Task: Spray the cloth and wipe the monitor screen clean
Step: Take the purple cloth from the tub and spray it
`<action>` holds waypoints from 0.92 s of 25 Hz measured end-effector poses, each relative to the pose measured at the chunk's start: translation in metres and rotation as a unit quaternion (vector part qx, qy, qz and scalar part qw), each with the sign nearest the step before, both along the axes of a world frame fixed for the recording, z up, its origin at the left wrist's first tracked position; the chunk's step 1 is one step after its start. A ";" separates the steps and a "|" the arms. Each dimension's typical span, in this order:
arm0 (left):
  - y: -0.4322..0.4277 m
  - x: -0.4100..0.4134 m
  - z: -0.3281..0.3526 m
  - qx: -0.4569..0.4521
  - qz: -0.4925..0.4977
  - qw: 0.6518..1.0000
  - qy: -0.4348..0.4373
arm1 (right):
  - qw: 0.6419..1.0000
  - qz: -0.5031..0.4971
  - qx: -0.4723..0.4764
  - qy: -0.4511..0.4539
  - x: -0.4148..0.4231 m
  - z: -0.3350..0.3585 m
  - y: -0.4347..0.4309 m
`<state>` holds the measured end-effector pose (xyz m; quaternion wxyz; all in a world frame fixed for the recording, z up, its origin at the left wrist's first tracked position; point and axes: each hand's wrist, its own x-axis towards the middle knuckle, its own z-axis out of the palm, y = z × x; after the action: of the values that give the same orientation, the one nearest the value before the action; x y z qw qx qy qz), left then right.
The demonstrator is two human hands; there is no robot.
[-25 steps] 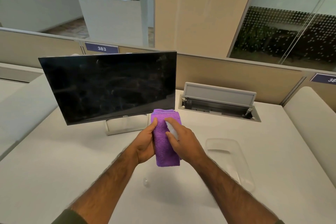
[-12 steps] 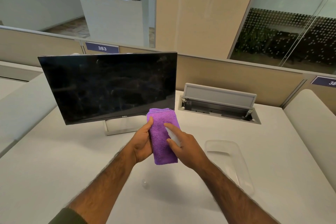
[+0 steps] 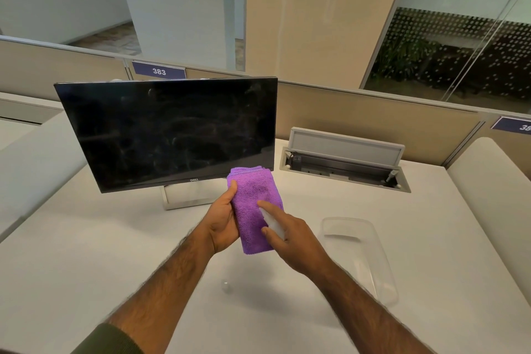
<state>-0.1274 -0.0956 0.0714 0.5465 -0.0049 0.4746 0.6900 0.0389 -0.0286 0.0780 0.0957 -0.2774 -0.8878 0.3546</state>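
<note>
Cloth (image 3: 254, 211), purple microfibre, folded into a thick pad and held upright in the left hand (image 3: 222, 224), thumb along its left edge, remaining fingers hidden behind; kept off the tabletop (image 3: 86, 253) and just in front of the lower right corner of the monitor (image 3: 169, 132). Held face toward the wearer, probably so the flat of the pad takes the mist and nothing drifts onto the desk or the electronics. Right hand (image 3: 293, 241) wrapped around a small white spray bottle (image 3: 271, 223), nozzle close against the cloth's right side, index finger stretched out on top as if on the pump; whether pressed at this instant cannot be told. Folding likely meant to give a firm, clean face for wiping.

Monitor screen dark, off, and streaked with pale smears across most of its area, so wiping apparently not yet begun. Standing on its silver base (image 3: 186, 198), tilted slightly back, within easy reach for a sweep once the pad is damp.

Clear plastic tray (image 3: 359, 256) lying to the right, empty by the look of it, perhaps where the bottle and cloth belong. Small clear cap-like object (image 3: 226, 286) below the hands, possibly the bottle's cap, too small to be sure. Cable box (image 3: 344, 161) open behind.
</note>
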 end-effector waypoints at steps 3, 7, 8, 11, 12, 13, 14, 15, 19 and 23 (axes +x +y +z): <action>-0.003 -0.004 -0.001 0.006 0.009 1.000 -0.006 | 0.999 0.034 0.030 -0.018 0.000 -0.002 -0.011; -0.008 -0.011 -0.002 0.003 0.026 1.000 -0.005 | 0.997 0.057 0.051 -0.027 -0.006 -0.010 -0.017; -0.009 -0.011 -0.001 0.003 0.028 1.000 -0.004 | 0.997 0.057 0.053 -0.024 -0.008 -0.011 -0.018; -0.015 -0.013 -0.001 0.001 0.015 1.000 -0.004 | 0.998 0.050 0.048 -0.005 -0.015 -0.005 -0.018; -0.017 -0.013 -0.002 -0.001 0.009 1.000 -0.003 | 0.998 0.047 0.047 -0.001 -0.019 -0.001 -0.017; -0.020 -0.012 -0.002 -0.002 0.005 1.000 -0.004 | 0.998 0.043 0.048 0.000 -0.023 0.003 -0.015; -0.022 -0.012 -0.003 -0.003 0.003 1.000 -0.005 | 0.998 0.036 0.049 -0.003 -0.029 0.008 -0.012; -0.023 -0.011 -0.003 -0.004 0.002 1.000 -0.008 | 0.998 0.026 0.048 -0.009 -0.035 0.012 -0.008; -0.025 -0.009 -0.001 -0.013 -0.011 1.000 0.004 | 0.999 -0.016 0.044 -0.026 -0.051 0.022 0.009; -0.025 -0.010 0.001 -0.019 -0.017 1.000 0.007 | 0.999 -0.029 0.036 -0.027 -0.054 0.023 0.012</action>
<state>-0.1378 -0.1210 0.0721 0.5546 -0.0025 0.4916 0.6713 -0.0152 -0.0163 0.1012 0.0922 -0.3092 -0.8935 0.3123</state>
